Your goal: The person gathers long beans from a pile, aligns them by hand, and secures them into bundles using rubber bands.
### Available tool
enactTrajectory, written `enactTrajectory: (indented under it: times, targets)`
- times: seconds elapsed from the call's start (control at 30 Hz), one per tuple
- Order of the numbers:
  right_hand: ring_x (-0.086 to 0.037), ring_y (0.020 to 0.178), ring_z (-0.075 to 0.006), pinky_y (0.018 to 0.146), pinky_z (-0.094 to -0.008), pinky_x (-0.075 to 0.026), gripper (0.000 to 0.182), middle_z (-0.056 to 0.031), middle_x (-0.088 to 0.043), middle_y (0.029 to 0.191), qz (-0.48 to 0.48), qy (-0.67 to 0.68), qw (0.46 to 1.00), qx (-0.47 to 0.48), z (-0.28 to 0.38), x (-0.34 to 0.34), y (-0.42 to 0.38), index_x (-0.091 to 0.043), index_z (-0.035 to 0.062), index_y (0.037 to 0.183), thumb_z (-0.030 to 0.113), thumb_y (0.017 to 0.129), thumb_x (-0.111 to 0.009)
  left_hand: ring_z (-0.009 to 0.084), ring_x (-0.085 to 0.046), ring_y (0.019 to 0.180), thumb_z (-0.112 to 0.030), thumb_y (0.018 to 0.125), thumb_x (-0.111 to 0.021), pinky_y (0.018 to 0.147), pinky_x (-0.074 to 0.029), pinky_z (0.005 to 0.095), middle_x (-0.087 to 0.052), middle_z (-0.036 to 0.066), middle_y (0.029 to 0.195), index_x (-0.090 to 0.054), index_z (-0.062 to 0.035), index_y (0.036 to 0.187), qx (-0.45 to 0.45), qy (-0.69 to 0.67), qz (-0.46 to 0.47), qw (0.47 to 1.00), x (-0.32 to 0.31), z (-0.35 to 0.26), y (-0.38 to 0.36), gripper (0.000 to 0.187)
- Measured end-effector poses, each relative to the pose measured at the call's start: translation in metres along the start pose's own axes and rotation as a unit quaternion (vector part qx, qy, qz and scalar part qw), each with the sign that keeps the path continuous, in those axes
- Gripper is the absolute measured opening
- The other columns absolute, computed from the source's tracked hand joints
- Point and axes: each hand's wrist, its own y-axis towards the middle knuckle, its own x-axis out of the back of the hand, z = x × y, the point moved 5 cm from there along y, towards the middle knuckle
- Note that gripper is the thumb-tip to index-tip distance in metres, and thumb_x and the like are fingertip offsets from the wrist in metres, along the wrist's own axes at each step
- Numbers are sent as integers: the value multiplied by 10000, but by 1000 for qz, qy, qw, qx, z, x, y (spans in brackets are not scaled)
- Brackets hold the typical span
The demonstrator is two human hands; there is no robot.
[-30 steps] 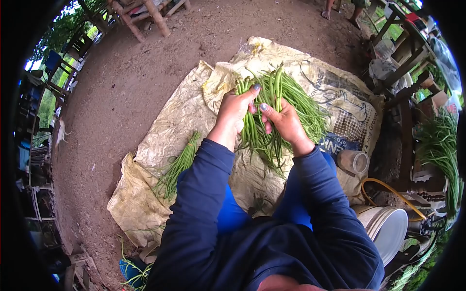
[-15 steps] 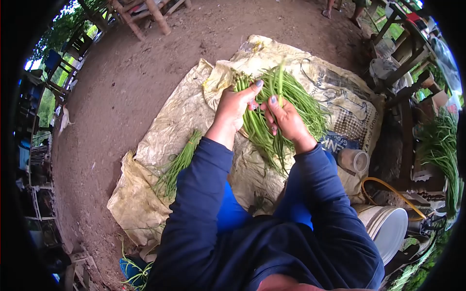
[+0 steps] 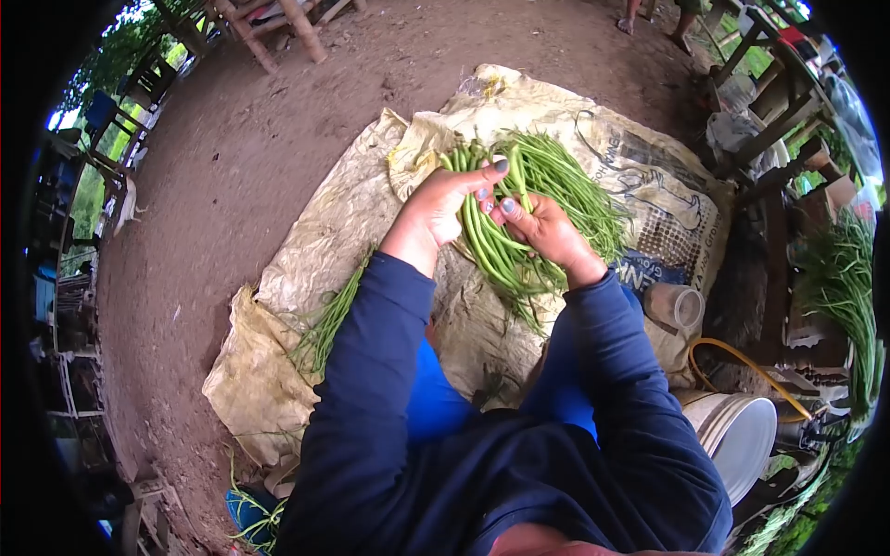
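My left hand is closed around a bunch of long green string beans, their stem ends gathered at the top and the lengths hanging toward my lap. Close against it, my right hand has its thumb and fingers pinched on beans at the right side of the bunch. Which strands each hand grips is partly hidden by the fingers. A larger pile of string beans lies just behind and right of my hands. Beside my left forearm is a smaller bundle of string beans, partly covered by the sleeve.
Flattened woven sacks cover the dirt floor under the beans. At right are a clear plastic cup, a white bucket on its side and an orange hose. More greens hang farther right. Another person's feet show at the top.
The bean that stood upright from my right hand has come down to the bunch. My right hand has shifted slightly left, closer to my left hand.
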Motion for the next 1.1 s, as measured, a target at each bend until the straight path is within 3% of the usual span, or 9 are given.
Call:
enactTrajectory:
  times: [0.17, 0.27, 0.33, 0.43, 0.53, 0.57, 0.83, 0.93, 1.1]
  targets:
    - [-520, 484, -94, 465, -230, -419, 418, -24, -590, 640, -47, 86, 994, -50, -9, 8, 3, -611, 29, 887, 419, 977, -491, 196, -600, 706, -275, 879, -681, 707, -520, 343, -606, 73, 793, -617, -23, 895, 0, 6, -53, 999, 6, -2, -1, 260]
    - [-554, 498, -115, 461, -240, -439, 397, -42, -592, 636, -171, 190, 964, -77, -15, 18, 4, -600, 17, 910, 393, 981, -493, 226, -640, 849, -330, 883, -670, 794, -513, 346, -644, 118, 960, -615, -23, 958, -70, 6, -75, 995, -3, -8, -8, 321]
    - [-538, 508, -108, 473, -242, -429, 401, -30, -579, 627, -168, 114, 974, -98, -15, 30, 4, -602, 17, 904, 404, 969, -517, 251, -642, 982, -314, 901, -647, 873, -506, 383, -657, 120, 948, -602, -40, 969, -70, -37, -35, 996, -5, -14, -13, 286]
    - [-494, 533, -92, 497, -249, -402, 420, -6, -548, 610, -153, -16, 983, -101, -18, 35, 3, -610, 19, 897, 435, 937, -568, 168, -584, 731, -252, 881, -677, 866, -506, 410, -527, 13, 726, -590, -37, 1017, -68, -51, -17, 996, 6, -18, -12, 269]
    - [-420, 593, -84, 553, -267, -375, 495, 5, -503, 618, -138, -47, 987, -72, -19, 25, 5, -621, 13, 888, 508, 887, -612, 123, -497, 647, -221, 860, -697, 827, -504, 389, -459, -19, 698, -606, -24, 1057, -133, 17, -54, 990, 7, -22, -12, 293]
    - [-423, 606, -88, 570, -269, -384, 509, -3, -498, 631, -132, -75, 988, -33, -15, 21, 5, -610, 9, 879, 518, 892, -597, 136, -460, 518, -179, 765, -795, 669, -490, 361, -552, 10, 689, -646, -19, 856, -157, -19, -84, 984, 9, -22, -10, 237]
    - [-365, 592, -59, 542, -232, -343, 343, 51, -413, 642, -140, 3, 990, 5, -21, 9, 11, -534, 65, 844, 365, 998, -475, 173, -588, 568, -222, 788, -778, 523, -487, 301, -600, 64, 656, -667, -45, 871, -104, -54, -180, 977, 16, -13, -10, 225]
    - [-371, 488, -32, 437, -190, -303, 270, 47, -434, 632, -171, 74, 982, 16, -10, 11, 8, -468, 124, 823, 322, 1007, -465, 178, -592, 566, -216, 799, -766, 516, -501, 314, -604, 70, 662, -665, -43, 901, -78, -24, -175, 981, 21, -13, -11, 225]
    - [-412, 515, -33, 459, -190, -346, 190, 45, -482, 676, -130, 32, 991, 25, -10, 4, 10, -513, 118, 871, 262, 995, -505, 170, -613, 593, -268, 830, -730, 522, -476, 286, -622, 71, 688, -672, -40, 924, -29, 10, -110, 993, 29, -5, -7, 253]
